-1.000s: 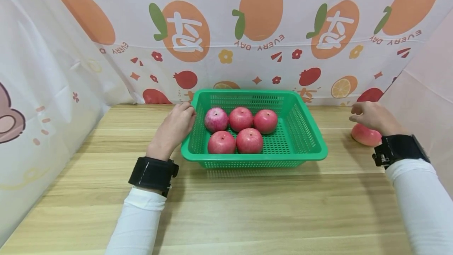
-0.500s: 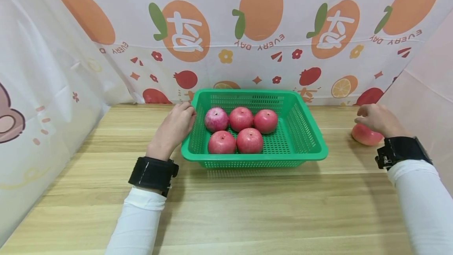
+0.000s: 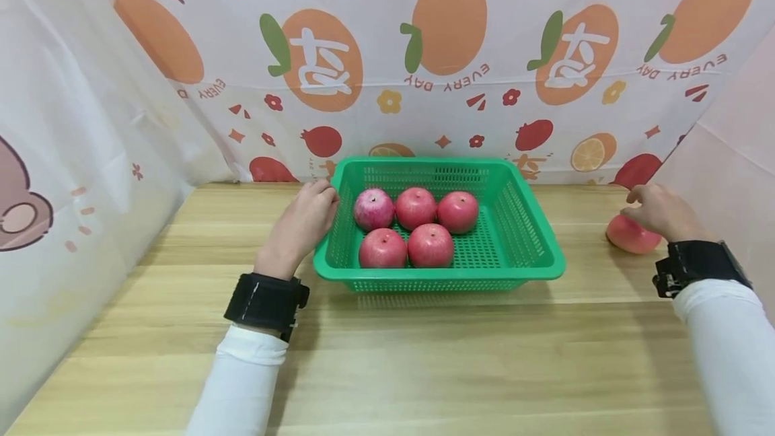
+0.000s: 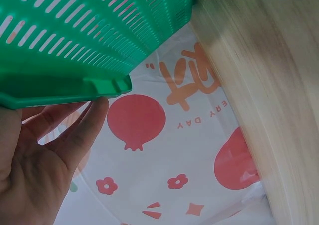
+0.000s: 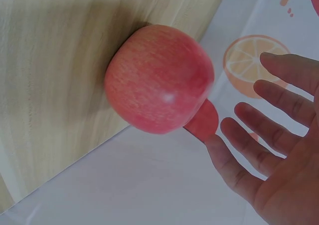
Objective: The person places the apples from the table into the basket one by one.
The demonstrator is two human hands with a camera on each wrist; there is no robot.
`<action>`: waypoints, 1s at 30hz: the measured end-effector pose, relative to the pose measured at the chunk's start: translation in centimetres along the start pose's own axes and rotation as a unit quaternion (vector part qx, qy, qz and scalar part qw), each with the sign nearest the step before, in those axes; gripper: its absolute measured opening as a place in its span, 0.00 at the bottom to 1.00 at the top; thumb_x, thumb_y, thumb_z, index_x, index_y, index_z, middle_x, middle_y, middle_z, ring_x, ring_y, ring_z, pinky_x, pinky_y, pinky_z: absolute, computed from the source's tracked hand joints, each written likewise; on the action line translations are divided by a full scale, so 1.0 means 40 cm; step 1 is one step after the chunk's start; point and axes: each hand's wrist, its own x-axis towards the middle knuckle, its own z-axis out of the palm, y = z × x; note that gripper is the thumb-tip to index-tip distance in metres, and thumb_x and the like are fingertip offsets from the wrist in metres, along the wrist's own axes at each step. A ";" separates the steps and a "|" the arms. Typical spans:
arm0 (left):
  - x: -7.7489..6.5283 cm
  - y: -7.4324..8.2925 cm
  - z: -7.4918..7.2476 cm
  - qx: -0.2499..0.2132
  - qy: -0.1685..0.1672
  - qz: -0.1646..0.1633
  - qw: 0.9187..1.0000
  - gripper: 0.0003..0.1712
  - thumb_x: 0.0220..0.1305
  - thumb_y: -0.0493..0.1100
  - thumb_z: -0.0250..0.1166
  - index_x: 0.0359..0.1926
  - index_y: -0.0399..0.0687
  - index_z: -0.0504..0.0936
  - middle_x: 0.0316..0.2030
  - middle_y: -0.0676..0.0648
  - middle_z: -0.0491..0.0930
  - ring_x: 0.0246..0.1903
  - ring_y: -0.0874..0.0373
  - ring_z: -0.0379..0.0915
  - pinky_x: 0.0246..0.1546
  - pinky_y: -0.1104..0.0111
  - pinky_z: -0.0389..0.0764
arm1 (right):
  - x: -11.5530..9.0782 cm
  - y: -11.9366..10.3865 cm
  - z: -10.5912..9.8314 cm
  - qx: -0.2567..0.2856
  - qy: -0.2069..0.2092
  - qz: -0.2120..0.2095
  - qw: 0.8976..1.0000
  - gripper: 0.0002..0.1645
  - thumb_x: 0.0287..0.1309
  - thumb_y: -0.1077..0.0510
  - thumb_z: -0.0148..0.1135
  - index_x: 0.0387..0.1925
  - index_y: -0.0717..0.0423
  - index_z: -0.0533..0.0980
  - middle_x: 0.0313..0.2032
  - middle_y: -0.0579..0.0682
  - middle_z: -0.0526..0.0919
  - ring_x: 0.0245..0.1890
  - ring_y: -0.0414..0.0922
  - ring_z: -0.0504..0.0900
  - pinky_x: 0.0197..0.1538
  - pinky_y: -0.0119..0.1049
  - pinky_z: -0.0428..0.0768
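A green plastic basket (image 3: 514, 272) stands on the wooden table with several red apples (image 3: 430, 245) in its left and middle part. One of them, a more purplish apple (image 3: 373, 209), sits in the back left. My left hand (image 3: 305, 224) holds the basket's left rim; in the left wrist view its fingers (image 4: 84, 135) reach up against the underside of the rim. A single apple (image 5: 159, 80) lies on the table to the right of the basket. Above and just behind it hovers my right hand (image 3: 664, 212), with fingers spread and apart from the apple in the right wrist view.
A white curtain (image 3: 387, 32) printed with fruit hangs right behind the basket, and more sheeting closes off the left and right sides. Bare wooden tabletop (image 3: 424, 362) stretches in front of the basket.
My right hand has shifted a little to the right over the single apple. The head view has tilted slightly. My left hand stays at the basket rim.
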 end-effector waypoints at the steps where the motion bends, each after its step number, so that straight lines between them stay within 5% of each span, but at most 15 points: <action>1: -0.002 0.001 0.001 -0.001 0.000 -0.002 1.000 0.04 0.54 0.30 0.61 0.31 0.30 0.77 0.29 0.40 0.72 0.32 0.47 0.67 0.35 0.57 0.79 | -0.002 0.001 0.000 0.001 0.000 0.004 1.000 0.24 0.51 0.56 0.56 0.42 0.75 0.70 0.41 0.75 0.71 0.41 0.65 0.68 0.42 0.64 0.69; 30: -0.003 0.002 0.009 0.003 -0.005 -0.019 1.000 0.03 0.56 0.30 0.59 0.31 0.31 0.77 0.30 0.40 0.72 0.33 0.47 0.66 0.37 0.57 0.78 | -0.015 0.029 0.042 0.008 -0.009 0.047 0.999 0.28 0.52 0.56 0.57 0.47 0.74 0.64 0.46 0.77 0.58 0.44 0.68 0.58 0.43 0.67 0.68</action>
